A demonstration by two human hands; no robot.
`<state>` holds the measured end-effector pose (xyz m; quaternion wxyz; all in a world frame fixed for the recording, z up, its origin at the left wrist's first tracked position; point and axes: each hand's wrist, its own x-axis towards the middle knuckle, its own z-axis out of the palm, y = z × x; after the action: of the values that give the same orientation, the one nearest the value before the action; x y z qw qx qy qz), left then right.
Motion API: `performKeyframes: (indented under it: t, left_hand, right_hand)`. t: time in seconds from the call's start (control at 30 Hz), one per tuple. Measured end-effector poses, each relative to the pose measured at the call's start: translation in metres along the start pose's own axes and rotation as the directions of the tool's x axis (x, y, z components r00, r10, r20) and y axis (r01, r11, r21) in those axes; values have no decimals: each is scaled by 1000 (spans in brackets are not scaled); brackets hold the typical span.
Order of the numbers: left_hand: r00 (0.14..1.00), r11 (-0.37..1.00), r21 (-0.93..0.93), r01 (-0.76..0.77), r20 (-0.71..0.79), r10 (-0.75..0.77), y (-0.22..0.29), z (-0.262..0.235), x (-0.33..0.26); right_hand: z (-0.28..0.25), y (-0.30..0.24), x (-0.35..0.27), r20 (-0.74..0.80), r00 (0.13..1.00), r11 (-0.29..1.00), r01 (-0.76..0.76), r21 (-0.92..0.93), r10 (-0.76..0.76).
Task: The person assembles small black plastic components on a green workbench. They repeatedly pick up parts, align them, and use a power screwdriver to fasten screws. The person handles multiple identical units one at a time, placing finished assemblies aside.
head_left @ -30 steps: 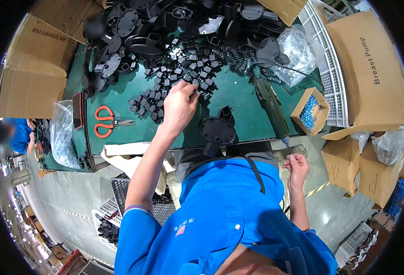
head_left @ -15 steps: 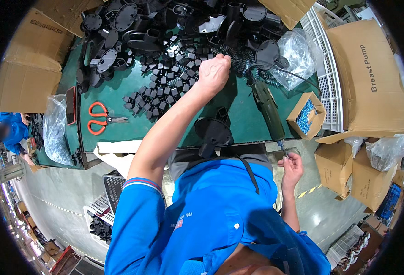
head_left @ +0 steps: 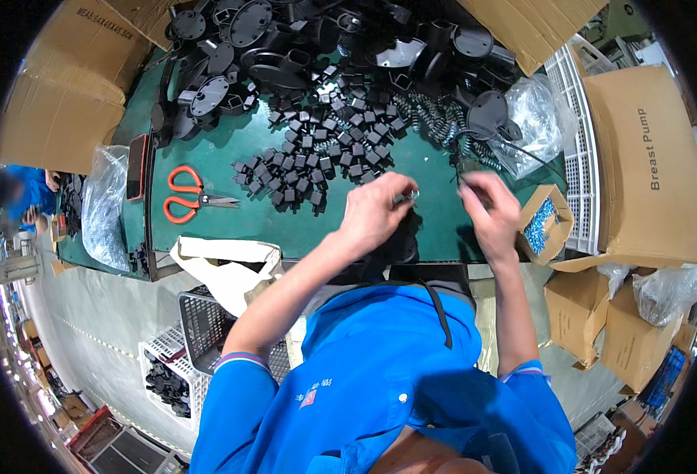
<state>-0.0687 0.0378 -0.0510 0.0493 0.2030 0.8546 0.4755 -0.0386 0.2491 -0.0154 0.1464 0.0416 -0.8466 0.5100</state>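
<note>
My left hand is closed in a pinch over the near part of the green table. A small shiny metal piece, apparently a spring, shows at its fingertips. Below that hand, a black plastic part lies by the table edge, mostly covered. My right hand has its fingers curled at the dark green electric screwdriver; most of the tool is hidden by the hand. Small black blocks lie heaped beyond my left hand. Several coil springs are piled at their right.
Orange-handled scissors and a phone-like object lie at the left. Round-based black parts fill the back. A small carton of blue screws stands at the right, near a clear plastic bag. The screwdriver's cable runs rightward.
My left hand has drawn back from the springs toward me with a small metal piece. My right hand has risen from the screwdriver's tip to its body, which has turned. The view has shifted.
</note>
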Motion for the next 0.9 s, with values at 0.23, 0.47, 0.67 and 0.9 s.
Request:
performKeyframes:
  t: [0.23,0.47,0.67,0.9]
  left_hand:
    - [996,997,38,-65,-54,67,6,7,-18]
    - [993,986,115,118,-39,-114,9,9,-20]
    - [991,989,78,129,-49,-125,10,8,-23]
    - [990,992,42,116,-82,-113,11,6,-23]
  right_hand:
    - [93,42,88,261,956,962,188,-200,-132]
    - [113,38,105,405,914,813,246,-528,-13]
    - [86,53,91,439,890,876,309,-370,-128]
    - [48,20,39,384,911,843,-322,431,152]
